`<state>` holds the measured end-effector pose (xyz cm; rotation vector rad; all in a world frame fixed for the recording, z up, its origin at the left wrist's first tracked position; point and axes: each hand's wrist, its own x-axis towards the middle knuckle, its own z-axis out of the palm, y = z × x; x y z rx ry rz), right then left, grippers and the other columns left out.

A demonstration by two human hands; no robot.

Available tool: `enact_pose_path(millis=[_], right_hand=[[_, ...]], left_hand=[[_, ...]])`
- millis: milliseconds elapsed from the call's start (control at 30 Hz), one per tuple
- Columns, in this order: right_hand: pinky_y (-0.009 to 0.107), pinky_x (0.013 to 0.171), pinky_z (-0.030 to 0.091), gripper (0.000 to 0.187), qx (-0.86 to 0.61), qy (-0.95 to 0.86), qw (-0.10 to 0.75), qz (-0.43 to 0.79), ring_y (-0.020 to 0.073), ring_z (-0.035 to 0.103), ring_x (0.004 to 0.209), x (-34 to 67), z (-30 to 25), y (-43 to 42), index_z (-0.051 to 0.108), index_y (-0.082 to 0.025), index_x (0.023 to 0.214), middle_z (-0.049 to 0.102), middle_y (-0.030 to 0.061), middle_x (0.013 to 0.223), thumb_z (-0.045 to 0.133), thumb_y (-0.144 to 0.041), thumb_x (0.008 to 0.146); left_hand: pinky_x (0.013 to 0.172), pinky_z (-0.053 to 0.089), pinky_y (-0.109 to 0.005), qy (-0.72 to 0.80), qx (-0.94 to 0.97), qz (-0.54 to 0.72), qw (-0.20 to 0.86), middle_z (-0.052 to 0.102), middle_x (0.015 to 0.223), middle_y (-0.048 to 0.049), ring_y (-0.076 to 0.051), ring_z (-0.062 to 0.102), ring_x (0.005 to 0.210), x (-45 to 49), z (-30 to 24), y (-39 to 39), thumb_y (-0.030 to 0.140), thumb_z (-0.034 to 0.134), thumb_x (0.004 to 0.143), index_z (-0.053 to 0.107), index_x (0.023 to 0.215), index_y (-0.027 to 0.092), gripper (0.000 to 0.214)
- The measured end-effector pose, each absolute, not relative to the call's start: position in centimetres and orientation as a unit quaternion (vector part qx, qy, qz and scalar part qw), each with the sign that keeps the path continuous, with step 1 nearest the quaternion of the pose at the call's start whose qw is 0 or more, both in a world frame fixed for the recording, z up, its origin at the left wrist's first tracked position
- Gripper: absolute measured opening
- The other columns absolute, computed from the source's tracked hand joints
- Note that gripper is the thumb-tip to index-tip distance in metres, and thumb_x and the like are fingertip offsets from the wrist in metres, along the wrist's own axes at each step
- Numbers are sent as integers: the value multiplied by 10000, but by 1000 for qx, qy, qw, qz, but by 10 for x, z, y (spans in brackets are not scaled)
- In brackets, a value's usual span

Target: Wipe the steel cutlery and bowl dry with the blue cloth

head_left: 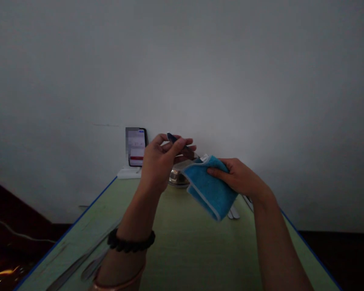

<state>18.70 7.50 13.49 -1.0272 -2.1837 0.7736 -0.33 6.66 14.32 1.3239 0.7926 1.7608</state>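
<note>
Head view: left hand (160, 161) grip pinched on a slim, shiny metal utensil (170, 138), tilted down to the blue cloth (214, 186). Right hand (239, 176) grip closed on that cloth: folded, pale-edged. Both above the green counter (197, 250).

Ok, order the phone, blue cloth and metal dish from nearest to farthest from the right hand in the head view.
1. Blue cloth, held in the right hand.
2. Metal dish, left of the cloth.
3. Phone, farthest left.
</note>
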Motion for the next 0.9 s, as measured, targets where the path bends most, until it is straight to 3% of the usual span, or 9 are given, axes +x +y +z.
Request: enact_pose_path(millis=[100, 400, 900], right_hand=[[249, 614, 422, 341, -393, -826, 308, 263, 148, 575, 696, 184, 134, 76, 637, -187, 882, 647, 14, 782, 458, -469, 810], [252, 586, 430, 370, -424, -805, 285, 302, 161, 589, 674, 203, 133, 75, 649, -187, 881, 654, 13, 771, 496, -506, 774], [247, 603, 425, 280, -440, -803, 296, 273, 152, 586, 688, 208, 136, 74, 642, -204, 868, 664, 7, 803, 545, -443, 759]], left_hand=[[688, 574, -324, 344, 542, 663, 386, 719, 777, -62, -197, 687, 741, 2, 143, 66, 240, 659, 726, 566, 753, 142, 138], [558, 546, -162, 391, 462, 736, 303, 707, 784, -33, -108, 655, 655, -38, 141, 75, 237, 687, 686, 631, 687, 136, 115], [624, 584, -231, 404, 460, 742, 274, 705, 805, -31, -168, 665, 784, -47, 139, 77, 263, 681, 703, 618, 644, 176, 123]])
